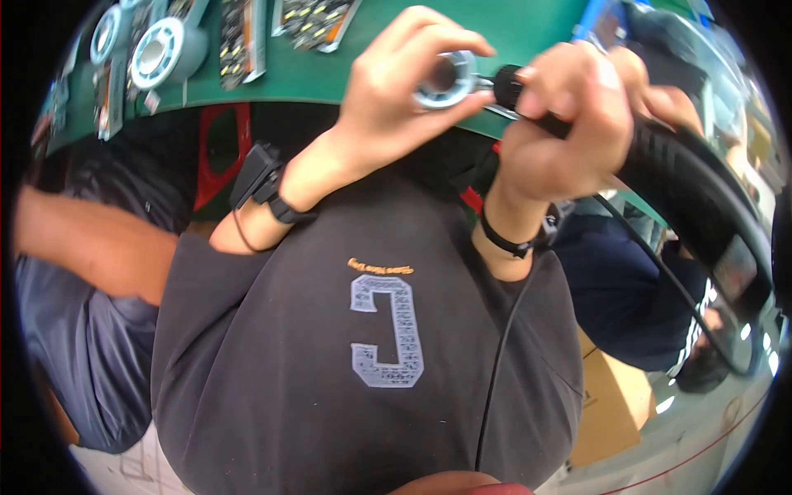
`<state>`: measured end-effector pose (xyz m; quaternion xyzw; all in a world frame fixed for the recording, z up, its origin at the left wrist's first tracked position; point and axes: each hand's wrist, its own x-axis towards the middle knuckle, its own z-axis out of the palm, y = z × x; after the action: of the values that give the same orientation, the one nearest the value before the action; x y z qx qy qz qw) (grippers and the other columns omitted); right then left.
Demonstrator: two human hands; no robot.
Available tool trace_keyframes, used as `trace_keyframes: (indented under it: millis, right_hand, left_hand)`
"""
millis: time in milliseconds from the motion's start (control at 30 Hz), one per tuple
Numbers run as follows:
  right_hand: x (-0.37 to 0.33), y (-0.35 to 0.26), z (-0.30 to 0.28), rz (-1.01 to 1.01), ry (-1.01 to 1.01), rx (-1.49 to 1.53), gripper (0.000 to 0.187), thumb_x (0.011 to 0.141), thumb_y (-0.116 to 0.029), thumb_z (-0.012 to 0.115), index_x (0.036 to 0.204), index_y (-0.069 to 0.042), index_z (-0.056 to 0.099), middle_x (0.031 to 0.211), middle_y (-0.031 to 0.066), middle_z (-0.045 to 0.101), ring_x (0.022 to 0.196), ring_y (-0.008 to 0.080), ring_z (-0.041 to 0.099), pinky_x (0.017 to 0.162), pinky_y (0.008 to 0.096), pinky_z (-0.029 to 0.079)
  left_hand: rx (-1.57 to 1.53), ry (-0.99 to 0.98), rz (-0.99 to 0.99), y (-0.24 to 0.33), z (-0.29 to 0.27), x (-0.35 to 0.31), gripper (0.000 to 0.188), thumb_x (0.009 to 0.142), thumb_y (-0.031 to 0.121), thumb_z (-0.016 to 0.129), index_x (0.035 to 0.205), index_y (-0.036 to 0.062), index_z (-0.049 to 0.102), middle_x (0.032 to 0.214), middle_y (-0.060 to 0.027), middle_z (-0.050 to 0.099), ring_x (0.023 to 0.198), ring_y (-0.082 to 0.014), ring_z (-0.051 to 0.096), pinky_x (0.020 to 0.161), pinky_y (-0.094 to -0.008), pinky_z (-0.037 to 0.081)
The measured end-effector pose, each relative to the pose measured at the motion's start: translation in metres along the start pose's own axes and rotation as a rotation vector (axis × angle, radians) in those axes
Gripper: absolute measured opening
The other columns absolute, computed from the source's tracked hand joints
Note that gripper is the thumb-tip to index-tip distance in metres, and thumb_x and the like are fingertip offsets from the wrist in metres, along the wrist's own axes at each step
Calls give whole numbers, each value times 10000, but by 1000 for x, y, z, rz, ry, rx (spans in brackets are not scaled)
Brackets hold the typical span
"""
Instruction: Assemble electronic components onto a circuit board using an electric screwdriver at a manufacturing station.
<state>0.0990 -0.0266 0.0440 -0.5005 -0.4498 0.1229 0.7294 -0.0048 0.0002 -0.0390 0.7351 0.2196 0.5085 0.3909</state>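
Note:
My left hand (388,99) holds a light grey-blue plastic ring-shaped part (469,76) between thumb and fingers, its round opening tilted toward me. My right hand (569,132), blurred by motion, is closed around a black screwdriver-like tool (508,87) with a ribbed collar. From the collar a short metal tip reaches the side of the ring part; I cannot tell whether it is seated in a screw. Both hands are raised over the near edge of the green table (305,78).
Similar ring-shaped parts (169,54) and trays of small metal pieces (241,41) lie at the far left. A large black curved object (701,190) and clear plastic bags (685,49) are at right. A neighbour's arm (91,243) extends at left; a cardboard box (610,404) stands lower right.

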Motion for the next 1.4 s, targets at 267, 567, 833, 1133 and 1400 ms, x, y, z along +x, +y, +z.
trace_keyframes:
  millis: [267, 567, 833, 1133, 1400]
  right_hand:
    - [26, -35, -153, -158, 372, 331, 300, 1046, -335, 442, 1244, -109, 443, 674, 87, 520, 487, 194, 528, 463, 331, 493]
    - [42, 6, -209, -384, 297, -151, 386, 1003, -392, 461, 1058, -19, 539, 638, 128, 551, 441, 211, 514, 446, 312, 469]
    - [51, 2, -183, -267, 229, -413, 386, 976, -371, 498, 929, 12, 512, 590, 135, 521, 389, 209, 459, 406, 315, 461]
    - [2, -28, -86, -301, 165, 47, 551, 1020, -586, 341, 1179, -89, 518, 646, 56, 461, 384, 174, 401, 446, 276, 376]
    - [-14, -9, -25, -197, 76, 154, 584, 1017, -649, 325, 1306, -176, 508, 670, 67, 499, 390, 182, 451, 392, 282, 382]
  left_hand:
    - [126, -67, -3, -3, -4, -9, 453, 678, 65, 951, 1059, 42, 706, 1021, -90, 645, 905, -219, 664, 751, -317, 558]
    - [201, -82, -21, -7, 1, -12, 468, 668, 43, 961, 1052, 23, 693, 1025, -105, 645, 921, -226, 660, 755, -323, 554]
    - [211, -81, -37, -10, -1, -13, 475, 665, 50, 963, 1056, 29, 695, 1025, -102, 651, 925, -228, 658, 770, -328, 553]
    - [182, -101, 25, -8, -6, 1, 525, 636, 89, 960, 1099, 74, 713, 1026, -79, 644, 927, -225, 654, 768, -333, 551]
    - [74, 25, 408, -30, -9, 6, 513, 690, 43, 912, 1157, 69, 703, 1013, -115, 615, 811, -252, 635, 687, -327, 520]
